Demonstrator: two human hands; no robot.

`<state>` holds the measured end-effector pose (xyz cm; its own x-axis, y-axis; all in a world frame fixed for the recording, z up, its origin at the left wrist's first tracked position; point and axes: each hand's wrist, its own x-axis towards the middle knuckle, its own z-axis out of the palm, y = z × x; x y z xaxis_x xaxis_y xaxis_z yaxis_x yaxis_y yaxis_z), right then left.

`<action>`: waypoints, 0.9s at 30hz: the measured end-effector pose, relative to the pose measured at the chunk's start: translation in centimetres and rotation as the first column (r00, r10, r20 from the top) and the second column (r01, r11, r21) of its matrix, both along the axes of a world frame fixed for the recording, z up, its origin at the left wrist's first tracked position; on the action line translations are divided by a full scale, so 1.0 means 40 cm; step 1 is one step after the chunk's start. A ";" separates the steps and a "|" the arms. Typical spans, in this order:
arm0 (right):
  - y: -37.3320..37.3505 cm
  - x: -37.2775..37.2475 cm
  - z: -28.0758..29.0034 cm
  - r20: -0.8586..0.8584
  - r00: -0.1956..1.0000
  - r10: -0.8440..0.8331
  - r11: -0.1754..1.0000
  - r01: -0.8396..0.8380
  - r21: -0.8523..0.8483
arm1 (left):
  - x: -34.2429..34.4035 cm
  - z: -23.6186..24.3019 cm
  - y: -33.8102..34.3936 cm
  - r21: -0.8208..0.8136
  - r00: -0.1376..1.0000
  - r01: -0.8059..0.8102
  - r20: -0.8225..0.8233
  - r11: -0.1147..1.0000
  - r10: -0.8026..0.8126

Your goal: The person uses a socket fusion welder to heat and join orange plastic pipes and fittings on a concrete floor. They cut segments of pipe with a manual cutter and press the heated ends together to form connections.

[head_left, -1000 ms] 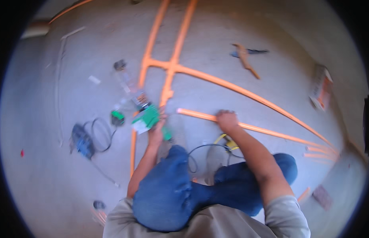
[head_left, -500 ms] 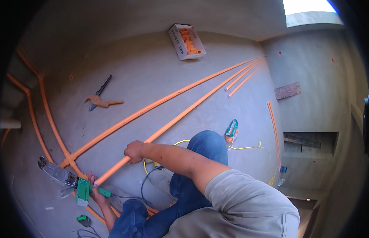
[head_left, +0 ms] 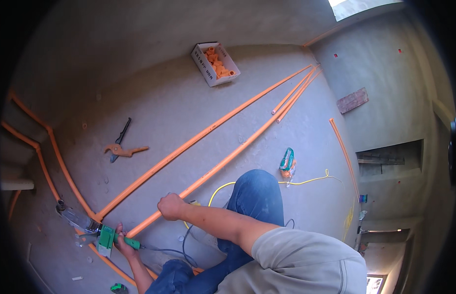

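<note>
My right hand (head_left: 172, 207) is closed round a long orange pipe (head_left: 214, 170) near its close end; the pipe slopes away to the far right. My left hand (head_left: 127, 246) grips the green handle of a pipe fusion welder (head_left: 107, 241), at the lower left. The welder's grey metal heating head (head_left: 77, 218) points left, towards orange pipes (head_left: 71, 171) on the floor. The held pipe's close end lies beside my left hand, just above the welder handle. Whether it touches them I cannot tell.
A pipe cutter (head_left: 121, 151) lies left. Beyond stands a white box (head_left: 206, 68) of orange fittings (head_left: 219, 63). Another long orange pipe (head_left: 189, 144) runs alongside. A green-and-orange packet (head_left: 288, 163) and yellow cable (head_left: 306, 183) lie right. A green tape measure (head_left: 119, 288) sits at the lower edge.
The view has tilted. The held pipe has swung right and now runs between the ends of two loose pipes. The welder has come closer to the floor pipes' junction.
</note>
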<state>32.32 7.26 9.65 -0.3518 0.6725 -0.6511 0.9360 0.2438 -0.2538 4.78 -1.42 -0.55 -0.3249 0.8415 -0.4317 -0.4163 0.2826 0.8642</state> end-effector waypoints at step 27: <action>0.071 -0.068 0.065 -0.234 0.962 0.140 0.920 -0.214 -0.329 | -0.045 0.177 0.000 -0.103 0.841 -0.469 0.252 0.877 0.479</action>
<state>29.61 10.11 12.25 -0.5925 0.3309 -0.7345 0.8054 0.2619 -0.5318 2.97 -1.44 6.52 -0.5516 0.5960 -0.5836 -0.7159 0.0208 0.6979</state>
